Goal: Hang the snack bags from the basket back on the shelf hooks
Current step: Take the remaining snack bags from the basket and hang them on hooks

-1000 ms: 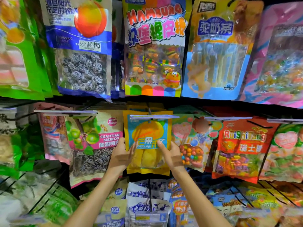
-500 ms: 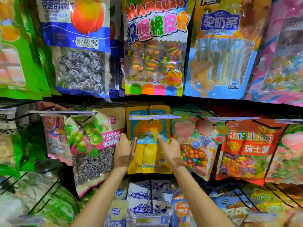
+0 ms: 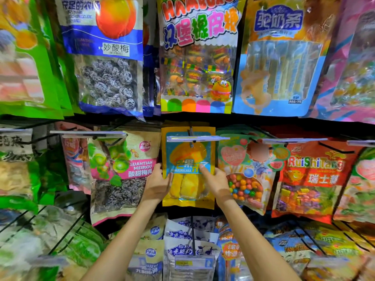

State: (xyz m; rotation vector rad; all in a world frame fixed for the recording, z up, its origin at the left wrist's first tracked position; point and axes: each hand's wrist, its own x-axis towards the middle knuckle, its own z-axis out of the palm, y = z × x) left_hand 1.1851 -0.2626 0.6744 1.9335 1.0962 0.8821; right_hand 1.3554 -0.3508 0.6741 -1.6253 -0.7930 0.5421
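While left hand (image 3: 156, 184), right hand (image 3: 216, 180) grip it, mango bag (image 3: 188, 159)

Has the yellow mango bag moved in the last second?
Yes, slightly. Against the clear tag strip in front of it, the mango bag has slid up and back: more of its top now shows above the strip.

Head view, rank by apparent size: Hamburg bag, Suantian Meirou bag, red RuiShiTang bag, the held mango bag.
1. Hamburg bag, though cropped at top.
2. Suantian Meirou bag and red RuiShiTang bag: too alike to rank.
3. Mango bag, smallest.
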